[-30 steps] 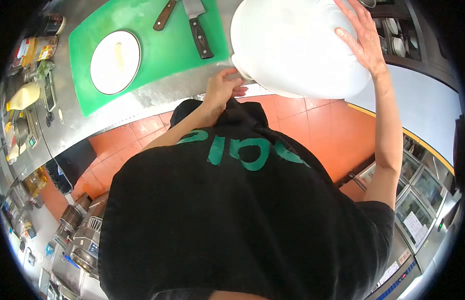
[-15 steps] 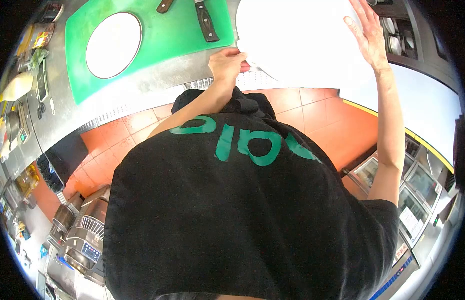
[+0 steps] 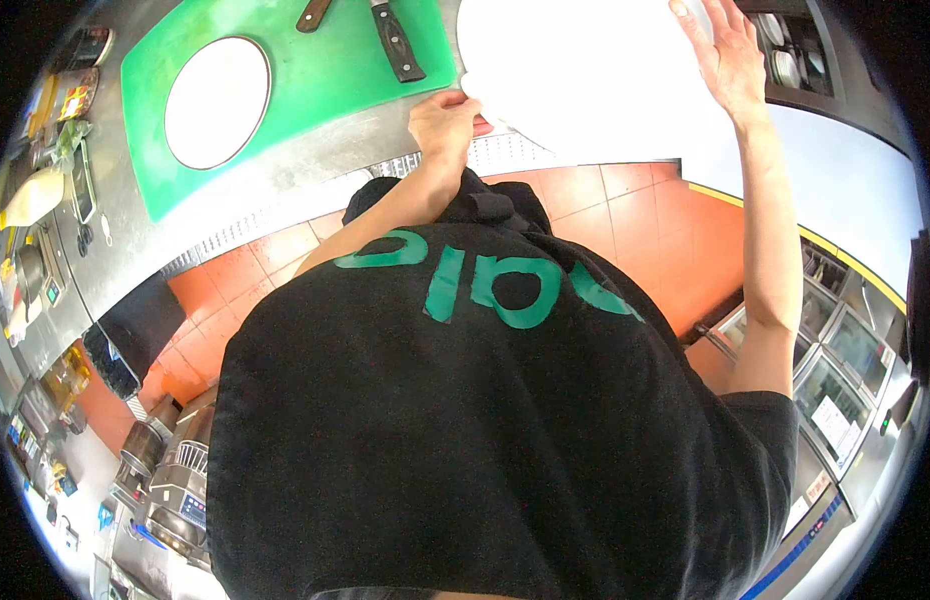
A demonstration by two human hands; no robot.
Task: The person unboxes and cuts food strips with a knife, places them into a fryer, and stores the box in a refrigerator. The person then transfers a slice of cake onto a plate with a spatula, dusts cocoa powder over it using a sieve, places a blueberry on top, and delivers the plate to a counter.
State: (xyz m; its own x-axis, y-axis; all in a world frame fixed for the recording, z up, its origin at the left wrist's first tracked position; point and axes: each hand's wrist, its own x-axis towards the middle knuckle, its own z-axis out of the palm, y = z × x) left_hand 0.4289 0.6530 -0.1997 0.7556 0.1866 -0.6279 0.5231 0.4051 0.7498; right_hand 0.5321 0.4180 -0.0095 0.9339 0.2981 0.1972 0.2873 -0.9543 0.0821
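Note:
A large white sheet (image 3: 595,85), overexposed so that its surface detail is lost, covers the counter at the top centre. My left hand (image 3: 445,125) is closed in a pinch at its near left edge. Over the far right part of the sheet lies my right hand (image 3: 730,65), fingers stretched and thumb apart; some fingertips reach the frame's top edge. Left of the sheet is a green cutting board (image 3: 315,95). It bears a round white plate (image 3: 217,103) with a dark rim, a black-handled knife (image 3: 397,42) and a second brown handle (image 3: 313,15).
The steel counter (image 3: 335,150) runs left, with scissors (image 3: 85,238), a pale yellow container (image 3: 35,195) and packets along it. Orange floor tiles (image 3: 625,215) show below. Glass-fronted units (image 3: 835,385) stand at lower right, and metal kitchen appliances (image 3: 180,470) at lower left.
My right hand has moved slightly farther up the sheet, away from my body. My left hand keeps its pinch at the edge. The whole view has tilted a little.

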